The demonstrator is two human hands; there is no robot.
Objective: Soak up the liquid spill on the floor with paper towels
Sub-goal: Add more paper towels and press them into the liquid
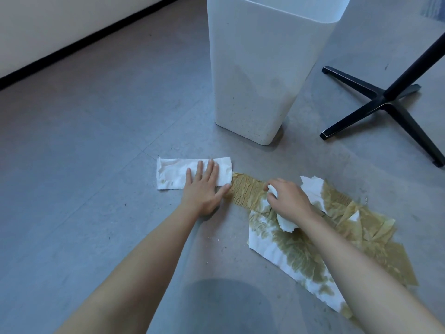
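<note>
A mostly dry white paper towel lies flat on the grey floor, and my left hand presses on its right end with straight fingers. To its right a strip of soaked, brown-green paper towel runs into a wide patch of wet stained towels covering the spill. My right hand sits over that patch with fingers curled round a crumpled white piece of towel. More white torn towel sticks up behind the hand.
A tall white speckled bin stands on the floor just beyond the towels. A black cross-shaped table base stands at the right. A wall with a black skirting strip runs along the far left.
</note>
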